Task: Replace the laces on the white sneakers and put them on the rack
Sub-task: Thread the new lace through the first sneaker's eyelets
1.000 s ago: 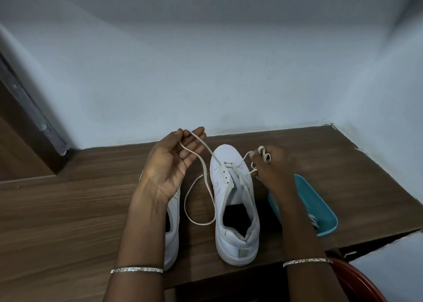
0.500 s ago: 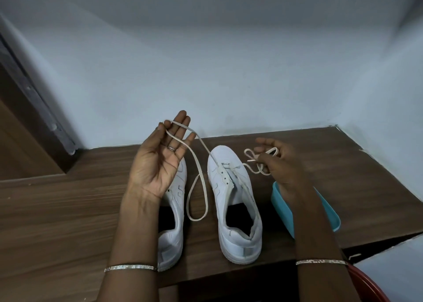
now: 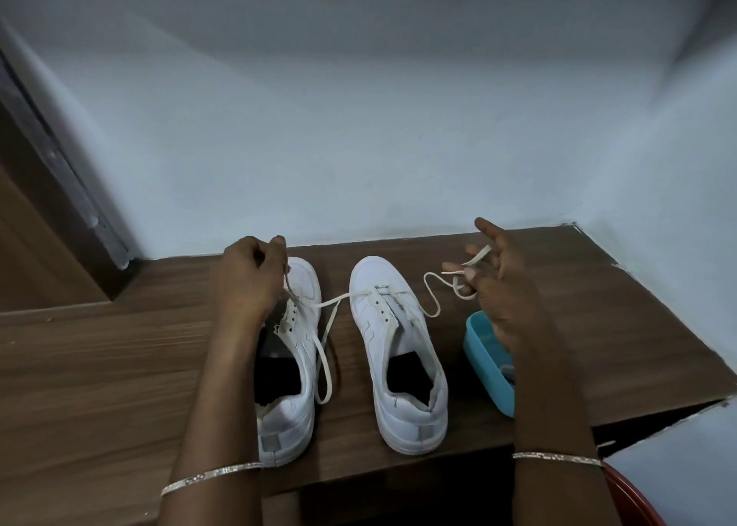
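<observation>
Lace (image 3: 335,300) runs crosswise through the right sneaker's (image 3: 399,350) front eyelets on the surface (image 3: 119,366). Left grip (image 3: 247,282) pinches one end. Right grip (image 3: 502,286) holds the other end looped round half-open fingers. Both are equally near.

A home corner: wood-grain shelf (image 3: 119,366) against plain pale walls (image 3: 359,126) (door frame (image 3: 60,190) at left).

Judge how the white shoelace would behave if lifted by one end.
Probably floppy: the shoelace sags in loops between left hand, right sneaker and right hand. Likely very light: a fingertip grip carries it. It may slide through the eyelets rather than lift the sneaker.
</observation>
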`<state>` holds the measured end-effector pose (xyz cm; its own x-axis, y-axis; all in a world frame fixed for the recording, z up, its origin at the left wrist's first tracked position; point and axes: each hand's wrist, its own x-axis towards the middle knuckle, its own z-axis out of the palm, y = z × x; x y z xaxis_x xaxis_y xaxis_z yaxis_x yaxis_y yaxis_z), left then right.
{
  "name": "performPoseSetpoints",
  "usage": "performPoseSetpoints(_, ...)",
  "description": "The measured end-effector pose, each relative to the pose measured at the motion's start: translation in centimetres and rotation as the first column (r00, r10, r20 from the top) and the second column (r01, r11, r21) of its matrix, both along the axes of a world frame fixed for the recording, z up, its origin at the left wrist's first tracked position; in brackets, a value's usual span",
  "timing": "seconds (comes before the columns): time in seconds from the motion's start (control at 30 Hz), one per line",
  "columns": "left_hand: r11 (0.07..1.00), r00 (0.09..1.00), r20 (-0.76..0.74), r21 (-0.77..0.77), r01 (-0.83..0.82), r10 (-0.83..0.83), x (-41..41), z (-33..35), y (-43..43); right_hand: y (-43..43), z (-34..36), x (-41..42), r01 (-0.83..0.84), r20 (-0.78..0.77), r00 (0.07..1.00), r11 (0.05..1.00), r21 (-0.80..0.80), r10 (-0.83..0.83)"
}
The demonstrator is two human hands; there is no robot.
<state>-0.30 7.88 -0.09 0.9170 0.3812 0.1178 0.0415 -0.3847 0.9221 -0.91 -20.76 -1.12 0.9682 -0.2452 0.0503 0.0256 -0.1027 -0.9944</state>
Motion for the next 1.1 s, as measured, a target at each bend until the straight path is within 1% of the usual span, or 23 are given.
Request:
performPoseSetpoints(0.07,0.966,0.995,0.028,0.239,-0.100,0.096,-0.2,0.0,-0.3,-0.3,0.5,-0.4,-0.021,0.019,1.000,0.997,-0.077,0.023)
performPoseSetpoints(0.1,0.944,0.991,0.062,0.301,-0.133,0.120,-0.3,0.1,-0.8,-0.5,0.7,-0.5,-0.017,0.022,1.000,0.994,-0.112,0.019)
performPoseSetpoints(0.13,0.937,0.989,0.098,0.322,-0.137,0.111,-0.3,0.2,-1.1,-0.7,0.8,-0.5,0.000,0.016,1.000,0.990,-0.138,0.002)
performPoseSetpoints(0.17,0.946,0.989,0.133,0.307,-0.108,0.070,-0.2,0.2,-1.5,-0.9,1.0,-0.5,0.026,0.011,1.000,0.986,-0.162,-0.025)
performPoseSetpoints(0.23,0.956,0.983,0.164,0.291,0.033,-0.084,0.2,0.0,-2.4,-1.4,1.2,-0.3,0.090,0.056,0.995,0.970,-0.224,-0.079)
performPoseSetpoints(0.3,0.896,0.963,0.107,0.403,0.187,-0.249,0.5,-0.7,-3.4,-1.6,1.4,-0.2,0.132,0.151,0.984,0.958,-0.254,-0.095)
performPoseSetpoints(0.37,0.798,0.944,-0.011,0.531,0.284,-0.329,0.7,-1.9,-4.7,-1.5,1.5,-0.2,0.127,0.228,0.972,0.955,-0.267,-0.065)
performPoseSetpoints(0.47,0.652,0.939,-0.166,0.683,0.329,-0.300,0.7,-4.1,-6.2,-1.1,1.3,-0.4,0.089,0.268,0.963,0.939,-0.333,0.004)
performPoseSetpoints(0.53,0.572,0.945,-0.205,0.756,0.318,-0.255,0.8,-5.0,-6.6,-0.9,1.0,-0.5,0.006,0.251,0.965,0.949,-0.316,0.077)
performPoseSetpoints(0.57,0.560,0.951,-0.200,0.772,0.302,-0.236,1.1,-5.3,-6.6,-0.8,0.8,-0.5,-0.019,0.239,0.966,0.952,-0.304,0.096)
performPoseSetpoints(0.63,0.576,0.962,-0.178,0.773,0.267,-0.207,1.4,-5.6,-6.6,-0.6,0.4,-0.1,0.004,0.244,0.966,0.941,-0.338,0.084)
performPoseSetpoints(0.73,0.590,0.966,-0.165,0.767,0.251,-0.197,1.3,-5.6,-6.8,0.0,-0.1,0.4,0.098,0.292,0.956,0.928,-0.360,0.012)
performPoseSetpoints(0.77,0.623,0.966,-0.157,0.740,0.253,-0.205,1.3,-5.5,-6.8,0.2,-0.1,0.6,0.121,0.306,0.952,0.933,-0.340,-0.012)
performPoseSetpoints(0.8,0.677,0.962,-0.164,0.684,0.271,-0.219,1.2,-5.2,-6.8,0.5,-0.2,0.9,0.127,0.309,0.951,0.947,-0.295,-0.032)
performPoseSetpoints(0.87,0.791,0.957,-0.140,0.539,0.289,-0.254,1.2,-4.6,-6.7,1.0,-0.5,1.3,0.119,0.256,0.964,0.979,-0.164,-0.074)
performPoseSetpoints(0.93,0.832,0.954,-0.114,0.469,0.297,-0.277,1.3,-4.0,-6.6,1.5,-0.9,1.6,0.098,0.156,0.984,0.994,-0.047,-0.089)
performPoseSetpoints(1.0,0.843,0.951,-0.083,0.445,0.302,-0.297,1.3,-3.6,-6.3,2.0,-1.3,1.5,0.066,0.097,0.993,0.998,0.001,-0.066)
performPoseSetpoints(1.1,0.895,0.959,-0.014,0.357,0.269,-0.283,1.3,-2.9,-6.0,2.6,-1.5,1.3,0.026,0.071,0.997,1.000,-0.016,-0.025)
